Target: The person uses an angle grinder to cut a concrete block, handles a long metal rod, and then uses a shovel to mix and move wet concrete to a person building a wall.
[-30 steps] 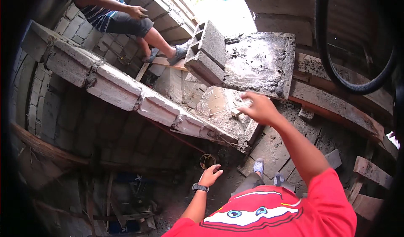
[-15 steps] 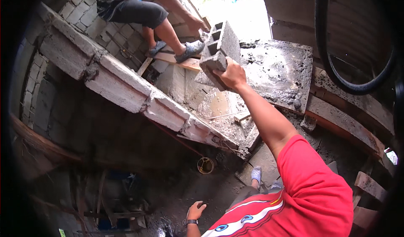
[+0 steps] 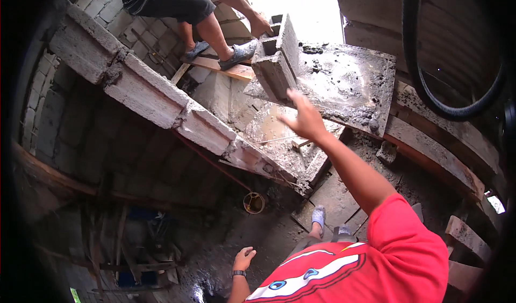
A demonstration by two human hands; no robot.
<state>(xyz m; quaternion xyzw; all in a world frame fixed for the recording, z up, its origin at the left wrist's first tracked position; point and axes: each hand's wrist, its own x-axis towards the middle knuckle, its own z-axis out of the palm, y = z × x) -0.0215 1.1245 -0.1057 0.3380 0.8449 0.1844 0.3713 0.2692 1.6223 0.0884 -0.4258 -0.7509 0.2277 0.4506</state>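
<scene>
A grey hollow concrete block (image 3: 278,66) stands at the left edge of a mortar-smeared board (image 3: 355,82). My right hand (image 3: 307,117) is just on the near side of the block, fingers apart and holding nothing; a small gap seems to lie between them. At the block's far end, a co-worker's hand (image 3: 260,25) grips it. Low in the view hangs my left hand (image 3: 244,259), a dark watch on its wrist. Its fingers are loosely bent with nothing in them, away from any object.
A co-worker's shoe (image 3: 238,54) rests on a wooden plank (image 3: 223,68). A block wall (image 3: 153,90) runs diagonally from upper left to centre. Below its end sits a small bucket (image 3: 253,202). A black cable (image 3: 422,82) loops at upper right; wooden beams (image 3: 430,155) lie beneath.
My right hand has let go of the concrete block and drawn back toward me. The co-worker's hand has reached the block's far end. My left hand has moved slightly up and left.
</scene>
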